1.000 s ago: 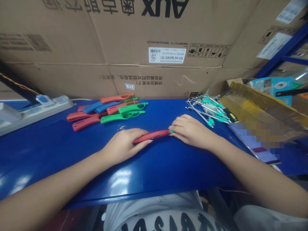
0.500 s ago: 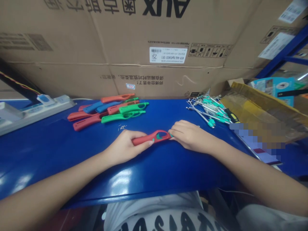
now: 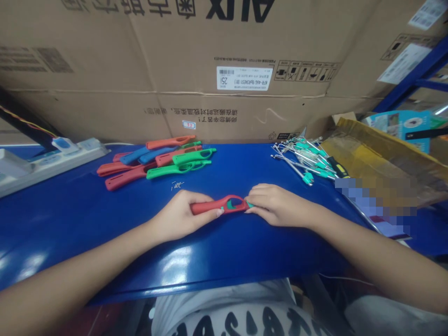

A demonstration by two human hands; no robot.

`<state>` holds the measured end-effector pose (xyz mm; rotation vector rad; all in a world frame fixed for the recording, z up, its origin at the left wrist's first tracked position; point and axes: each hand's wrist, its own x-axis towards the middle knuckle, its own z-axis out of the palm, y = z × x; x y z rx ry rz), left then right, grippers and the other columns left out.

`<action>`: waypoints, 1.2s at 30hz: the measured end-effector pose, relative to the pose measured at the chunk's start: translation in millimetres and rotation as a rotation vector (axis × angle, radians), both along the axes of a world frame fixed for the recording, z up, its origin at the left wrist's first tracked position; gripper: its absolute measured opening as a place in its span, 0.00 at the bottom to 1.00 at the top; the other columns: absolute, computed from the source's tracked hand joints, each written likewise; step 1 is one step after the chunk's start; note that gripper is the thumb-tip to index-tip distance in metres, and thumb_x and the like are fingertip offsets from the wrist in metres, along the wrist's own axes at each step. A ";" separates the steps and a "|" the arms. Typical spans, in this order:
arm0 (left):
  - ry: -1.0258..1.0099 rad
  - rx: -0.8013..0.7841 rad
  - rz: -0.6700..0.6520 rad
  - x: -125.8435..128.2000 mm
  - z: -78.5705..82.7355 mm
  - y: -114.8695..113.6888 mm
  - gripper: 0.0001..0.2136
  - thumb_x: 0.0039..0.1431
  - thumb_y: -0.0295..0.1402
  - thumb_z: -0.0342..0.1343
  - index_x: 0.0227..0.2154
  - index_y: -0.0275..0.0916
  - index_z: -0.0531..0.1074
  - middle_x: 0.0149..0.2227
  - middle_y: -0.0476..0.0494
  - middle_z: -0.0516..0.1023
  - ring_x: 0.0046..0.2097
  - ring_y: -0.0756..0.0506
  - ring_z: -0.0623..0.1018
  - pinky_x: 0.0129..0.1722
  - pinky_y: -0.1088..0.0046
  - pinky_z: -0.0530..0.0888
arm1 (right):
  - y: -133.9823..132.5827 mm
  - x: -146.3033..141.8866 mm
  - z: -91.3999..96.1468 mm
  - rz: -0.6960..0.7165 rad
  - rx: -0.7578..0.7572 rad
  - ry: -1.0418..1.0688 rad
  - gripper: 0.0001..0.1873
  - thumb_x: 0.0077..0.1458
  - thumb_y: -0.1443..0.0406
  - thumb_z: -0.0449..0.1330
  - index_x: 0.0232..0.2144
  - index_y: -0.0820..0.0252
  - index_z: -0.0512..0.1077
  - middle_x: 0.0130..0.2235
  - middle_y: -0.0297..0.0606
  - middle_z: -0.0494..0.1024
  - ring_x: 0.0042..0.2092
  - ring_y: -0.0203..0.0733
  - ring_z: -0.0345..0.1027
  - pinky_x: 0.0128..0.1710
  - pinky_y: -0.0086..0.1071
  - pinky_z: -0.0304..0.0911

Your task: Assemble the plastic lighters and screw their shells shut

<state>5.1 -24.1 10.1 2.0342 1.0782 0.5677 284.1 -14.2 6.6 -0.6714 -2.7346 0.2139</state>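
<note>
My left hand (image 3: pixel 182 214) is closed round the long end of a red plastic lighter shell (image 3: pixel 224 205) that lies just above the blue table (image 3: pixel 87 228). A green trigger piece (image 3: pixel 232 203) shows inside the shell's loop. At the shell's right end, my right hand (image 3: pixel 276 205) pinches a small green tip. Both hands rest near the table's middle.
A pile of red, blue and green shells (image 3: pixel 157 161) lies at the back left. Metal rods with green ends (image 3: pixel 304 161) lie at the back right. Big cardboard boxes (image 3: pixel 224 70) wall the back. A white power strip (image 3: pixel 49 158) sits left; a brown flattened carton (image 3: pixel 385 163) sits right.
The red shell has turned from edge-on to flat, so its loop and green trigger now show. Both hands stayed in place and shifted slightly toward me.
</note>
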 end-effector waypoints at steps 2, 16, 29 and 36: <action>-0.018 -0.033 0.027 1.0 -0.3 1.9 0.18 0.59 0.46 0.60 0.32 0.34 0.82 0.21 0.51 0.71 0.24 0.52 0.64 0.23 0.78 0.61 | 1.4 -0.5 -0.6 -0.032 0.027 0.017 0.12 0.69 0.65 0.53 0.37 0.64 0.76 0.31 0.41 0.76 0.35 0.42 0.66 0.39 0.35 0.63; 0.022 0.210 0.037 -4.4 -1.6 11.8 0.17 0.62 0.46 0.60 0.40 0.38 0.83 0.34 0.47 0.83 0.32 0.48 0.76 0.33 0.75 0.69 | 18.6 16.2 12.3 -0.109 0.141 -0.029 0.14 0.69 0.60 0.54 0.46 0.62 0.76 0.40 0.44 0.81 0.42 0.44 0.71 0.45 0.39 0.62; -0.346 -0.454 0.149 2.7 -3.1 7.2 0.19 0.55 0.49 0.65 0.28 0.34 0.80 0.16 0.53 0.64 0.18 0.55 0.58 0.17 0.78 0.51 | 2.1 2.8 1.6 -0.162 0.329 0.145 0.10 0.66 0.68 0.52 0.39 0.64 0.74 0.33 0.43 0.79 0.34 0.43 0.69 0.34 0.35 0.63; -0.243 -0.289 0.137 1.7 0.6 1.3 0.18 0.56 0.47 0.65 0.27 0.33 0.79 0.17 0.52 0.66 0.20 0.54 0.62 0.19 0.79 0.57 | -1.1 1.4 0.5 -0.186 0.198 0.144 0.09 0.64 0.69 0.53 0.38 0.65 0.74 0.32 0.41 0.77 0.32 0.42 0.68 0.32 0.33 0.61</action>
